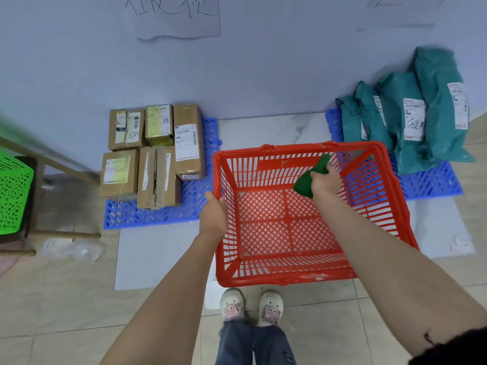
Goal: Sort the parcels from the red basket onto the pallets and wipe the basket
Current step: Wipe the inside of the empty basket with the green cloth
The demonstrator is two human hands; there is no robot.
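Surroundings: a bright green perforated plastic crate (14, 192) sits on a dark stool with wooden rails well to the left of the red slatted plastic basket (303, 272); two handwritten paper sheets hang on the wall beyond the basket, one (175, 15) above the boxes, one (400, 11) above the bags; a crumpled clear plastic wrap (76, 248) lies on the tiled floor left of the basket.
In the way: nothing lies inside the basket except the cloth and the right hand.
Basket: stands on the floor just in front of the person's two pale shoes (251, 305), open side up, its long axis running left to right, between the two pallets.
Left pallet: a blue plastic grid pallet (158, 213) just left of the basket carries five brown cardboard boxes (155, 154) with labels, packed side by side.
Right pallet: a second blue grid pallet (432, 184) behind the basket's right corner carries four teal plastic mailer bags (411, 119), leaning against the wall and overlapping.
Left hand (214, 213): grip closed over the basket's left rim.
Right hand (326, 181): reaches inside the basket, grip curled round a dark green cloth (307, 181) near the far right inner wall.
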